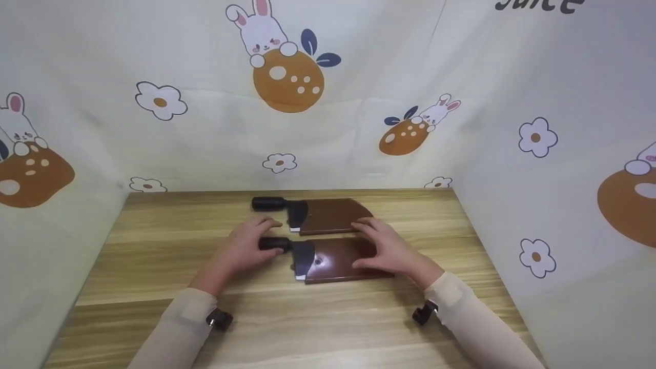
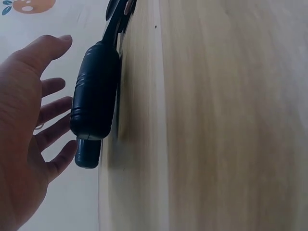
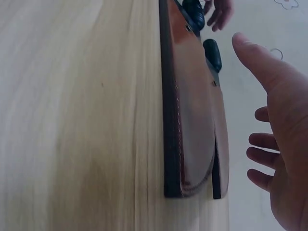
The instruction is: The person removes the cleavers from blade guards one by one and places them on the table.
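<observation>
Two cleavers in brown sheaths lie on the wooden table, one behind the other, black handles to the left. My left hand point(image 1: 246, 246) is beside the handle of the near cleaver point(image 1: 333, 261), thumb and fingers spread. In the left wrist view that black handle point(image 2: 96, 91) shows close by the fingertips, with no grip around it. Over the right end of the near sheath hovers my right hand point(image 1: 388, 249), its fingers reaching toward the far cleaver point(image 1: 333, 215). The right wrist view shows this hand point(image 3: 288, 130) with parted fingers, apart from the sheaths.
A pale cloth point(image 1: 205, 138) printed with rabbits, oranges and flowers stands behind the table and along both sides. The wooden table top point(image 1: 318, 328) stretches in front of the cleavers. A small black camera mount sits on each sleeved wrist.
</observation>
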`<state>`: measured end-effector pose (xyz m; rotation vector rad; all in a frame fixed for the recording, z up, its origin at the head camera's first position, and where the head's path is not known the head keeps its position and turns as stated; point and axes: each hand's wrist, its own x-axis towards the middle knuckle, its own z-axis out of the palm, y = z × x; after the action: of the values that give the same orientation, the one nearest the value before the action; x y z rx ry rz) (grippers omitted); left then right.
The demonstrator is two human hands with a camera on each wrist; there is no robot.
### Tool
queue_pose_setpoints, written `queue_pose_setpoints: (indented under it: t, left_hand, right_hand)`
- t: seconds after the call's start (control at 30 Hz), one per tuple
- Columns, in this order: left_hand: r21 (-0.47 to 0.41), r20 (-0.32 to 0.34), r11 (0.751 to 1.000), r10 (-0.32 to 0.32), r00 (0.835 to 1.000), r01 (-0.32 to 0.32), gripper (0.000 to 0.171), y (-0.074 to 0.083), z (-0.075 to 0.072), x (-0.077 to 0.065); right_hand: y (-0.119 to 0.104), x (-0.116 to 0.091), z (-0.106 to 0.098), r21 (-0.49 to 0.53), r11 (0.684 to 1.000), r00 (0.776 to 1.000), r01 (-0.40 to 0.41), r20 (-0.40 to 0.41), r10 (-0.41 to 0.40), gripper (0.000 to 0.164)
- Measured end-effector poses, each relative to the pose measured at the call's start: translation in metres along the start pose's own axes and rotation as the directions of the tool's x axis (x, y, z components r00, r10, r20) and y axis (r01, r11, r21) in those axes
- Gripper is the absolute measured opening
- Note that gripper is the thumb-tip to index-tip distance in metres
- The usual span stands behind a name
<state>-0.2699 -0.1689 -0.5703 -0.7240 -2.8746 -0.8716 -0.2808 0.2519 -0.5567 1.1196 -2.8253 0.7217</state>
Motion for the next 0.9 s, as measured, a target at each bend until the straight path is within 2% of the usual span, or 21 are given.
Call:
queue_pose_setpoints:
  t: [0.17,0.37,0.57,0.73,0.9]
  left_hand:
    - [-0.039,0.010,0.999,0.034,0.999,-0.033,0.064,0.000,0.007,0.003]
    - [-0.073,0.060,0.997,0.028,0.998,-0.024,0.060,0.002,0.012,0.005]
    - [-0.095,0.106,0.995,-0.027,0.994,0.037,0.056,0.003,0.014,0.006]
    - [-0.094,0.105,0.995,-0.020,0.994,0.030,0.050,0.003,0.017,0.009]
    - [-0.075,0.106,0.997,-0.006,0.994,0.014,0.046,0.004,0.022,0.012]
  right_hand:
    - [-0.010,0.005,0.010,-0.039,0.999,0.998,0.038,0.041,-0.036,0.105]
    - [-0.021,0.009,0.021,-0.093,0.992,0.992,0.081,0.101,-0.071,0.112]
    - [-0.031,0.014,0.032,-0.138,0.988,0.985,0.069,0.168,-0.045,0.119]
    - [-0.036,0.018,0.039,-0.190,0.979,0.982,0.071,0.185,-0.035,0.121]
    - [-0.037,0.022,0.044,-0.192,0.979,0.981,0.070,0.194,-0.032,0.121]
